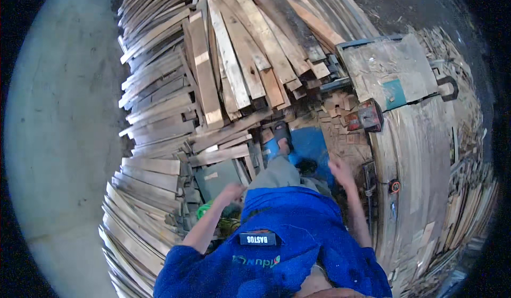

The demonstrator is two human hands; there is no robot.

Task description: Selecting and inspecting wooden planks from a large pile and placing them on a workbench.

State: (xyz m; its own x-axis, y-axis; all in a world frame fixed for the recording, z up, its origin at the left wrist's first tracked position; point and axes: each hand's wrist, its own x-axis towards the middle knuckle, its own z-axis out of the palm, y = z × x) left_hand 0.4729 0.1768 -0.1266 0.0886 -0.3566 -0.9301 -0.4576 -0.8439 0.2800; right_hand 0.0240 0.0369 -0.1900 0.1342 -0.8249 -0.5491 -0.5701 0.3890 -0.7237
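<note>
My left hand (232, 192) hangs beside my left thigh, close to a grey-green panel (215, 178); its fingers are blurred and I see nothing held. My right hand (341, 171) is raised out from my right side, over the floor by a long wooden bench (410, 159). Its fingers are loosely bent and apart, with no thing in them. One foot in a dark sandal (282, 132) is stretched forward next to a blue sheet (314, 141) on the floor.
Long boards (239, 47) lie stacked ahead, their ends jutting toward me. More board stacks (149, 191) line the left. On the bench side stands a red and black box-shaped device (366, 117), beside a dusty flat tabletop (394, 66). Wood offcuts (346, 138) litter the floor.
</note>
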